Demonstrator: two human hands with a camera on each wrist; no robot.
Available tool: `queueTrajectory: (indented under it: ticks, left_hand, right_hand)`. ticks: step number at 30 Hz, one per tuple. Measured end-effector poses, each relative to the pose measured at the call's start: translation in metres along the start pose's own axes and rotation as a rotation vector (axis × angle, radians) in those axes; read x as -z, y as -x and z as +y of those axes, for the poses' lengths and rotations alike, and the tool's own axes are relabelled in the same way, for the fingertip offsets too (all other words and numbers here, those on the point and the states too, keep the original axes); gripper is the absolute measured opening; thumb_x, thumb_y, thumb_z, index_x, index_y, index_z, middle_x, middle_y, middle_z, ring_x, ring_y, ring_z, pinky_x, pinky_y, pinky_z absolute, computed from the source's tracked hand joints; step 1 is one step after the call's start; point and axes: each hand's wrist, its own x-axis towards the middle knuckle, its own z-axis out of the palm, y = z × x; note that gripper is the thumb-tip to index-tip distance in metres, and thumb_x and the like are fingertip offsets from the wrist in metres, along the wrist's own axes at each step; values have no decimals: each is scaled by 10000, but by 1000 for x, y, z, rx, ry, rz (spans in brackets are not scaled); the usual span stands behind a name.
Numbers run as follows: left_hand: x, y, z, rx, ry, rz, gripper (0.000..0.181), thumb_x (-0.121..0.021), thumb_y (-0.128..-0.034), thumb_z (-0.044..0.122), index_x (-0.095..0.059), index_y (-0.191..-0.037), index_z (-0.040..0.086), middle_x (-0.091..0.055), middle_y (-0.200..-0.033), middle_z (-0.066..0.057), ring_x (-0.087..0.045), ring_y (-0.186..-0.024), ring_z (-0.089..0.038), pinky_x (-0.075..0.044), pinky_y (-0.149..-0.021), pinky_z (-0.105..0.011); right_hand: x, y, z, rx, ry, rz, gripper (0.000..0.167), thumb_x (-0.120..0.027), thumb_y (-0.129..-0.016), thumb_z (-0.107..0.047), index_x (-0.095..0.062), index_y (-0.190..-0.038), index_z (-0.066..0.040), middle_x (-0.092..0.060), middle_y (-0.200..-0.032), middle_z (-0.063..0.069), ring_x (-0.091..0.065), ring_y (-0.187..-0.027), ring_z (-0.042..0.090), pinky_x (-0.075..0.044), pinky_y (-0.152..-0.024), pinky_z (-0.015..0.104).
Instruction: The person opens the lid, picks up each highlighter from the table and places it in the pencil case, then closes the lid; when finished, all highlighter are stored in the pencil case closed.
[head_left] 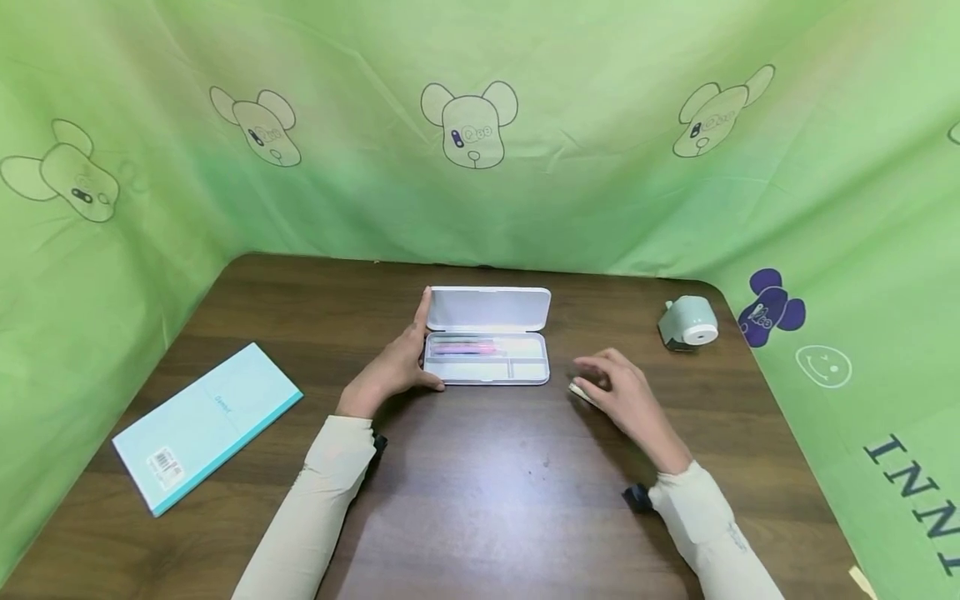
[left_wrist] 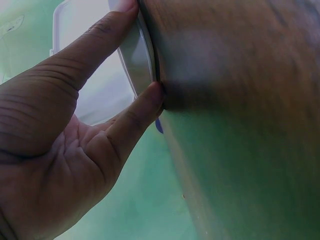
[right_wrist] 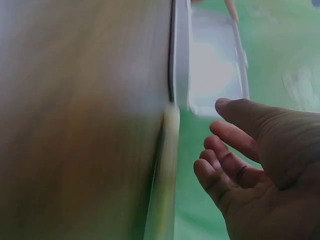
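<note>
A white pencil case point(head_left: 528, 371) stands open at the middle of the table, its lid point(head_left: 489, 310) raised at the back. Several pens point(head_left: 468, 347) with pinkish barrels lie in its rear compartment. My left hand point(head_left: 393, 362) spans the case's left end, thumb at the front edge and a finger up by the lid; the left wrist view shows its fingertips on the case wall point(left_wrist: 145, 55). To the right of the case, my right hand point(head_left: 618, 396) hovers with loosely bent fingers over a small pale block point(head_left: 581, 392). In the right wrist view, the fingers are apart from this block point(right_wrist: 167, 170).
A pale green pencil sharpener point(head_left: 688, 321) stands at the back right. On the left lies a light blue book point(head_left: 210, 425) with a barcode label. Green printed cloth point(head_left: 480, 208) hangs around the table's back and sides.
</note>
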Motion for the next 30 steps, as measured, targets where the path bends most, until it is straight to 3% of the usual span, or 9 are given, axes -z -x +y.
queueTrajectory:
  ticks: [3,5,7,10,14,18,25,30]
  left_hand:
    - [3,2,2,-12,-8,4,1701,-1070,-687,198,303,-1680,350,-322,-1691,-346,-505,-1437,-483,-423,-1161,-615]
    - [8,6,13,4,-15,-7,1677,-1054,-714,172,309,-1680,322,-334,-1678,-358,-506,-1436,-485,-419,-1168,-612]
    - [9,8,16,-4,-24,-7,1667,-1046,-728,164,315,-1677,317,-346,-1668,-366,-512,-1429,-485,-427,-1166,-596]
    - [5,4,6,3,-31,-13,1661,-1051,-722,184,295,-1689,293,-298,-1697,-354,-496,-1446,-493,-420,-1174,-600]
    - [-8,-11,-28,2,-25,9,1719,-1085,-656,247,285,-1690,342,-296,-1712,-325,-502,-1442,-484,-418,-1164,-632]
    - [-5,-7,-18,4,-23,9,1719,-1086,-654,240,280,-1693,331,-344,-1691,-320,-513,-1440,-460,-420,-1165,-625]
    - [8,8,19,-3,-35,-3,1683,-1062,-701,190,297,-1688,299,-363,-1652,-378,-524,-1412,-503,-426,-1153,-632]
    - [4,4,11,-11,-31,5,1689,-1069,-687,196,283,-1695,294,-364,-1661,-359,-542,-1400,-477,-437,-1148,-615]
  right_hand:
    - [16,20,11,-19,27,57,284,-852,-921,-15,-794,-1195,30,-717,-1035,126,-675,-836,224,-538,-752,310]
    - [25,31,18,-40,27,77,273,-857,-910,-8,-800,-1175,28,-721,-1020,108,-661,-819,167,-518,-728,248]
    - [32,41,24,-65,30,76,265,-862,-908,-18,-806,-1165,17,-724,-1017,88,-638,-812,104,-503,-715,213]
    - [38,53,30,-90,17,50,237,-868,-903,-17,-812,-1133,8,-725,-987,55,-603,-797,22,-500,-690,181]
    - [39,60,34,-91,-3,-5,210,-873,-886,11,-813,-1086,-5,-716,-943,10,-598,-779,-15,-515,-667,175]
    - [38,62,34,-101,-17,-51,194,-874,-882,14,-817,-1065,-15,-701,-921,-11,-600,-765,-17,-532,-659,201]
    - [37,62,33,-119,-12,-83,150,-860,-890,27,-821,-1019,-36,-687,-894,-25,-599,-755,3,-528,-664,217]
    - [35,61,33,-125,1,-85,124,-846,-897,36,-819,-990,-41,-663,-866,-36,-580,-745,4,-513,-664,219]
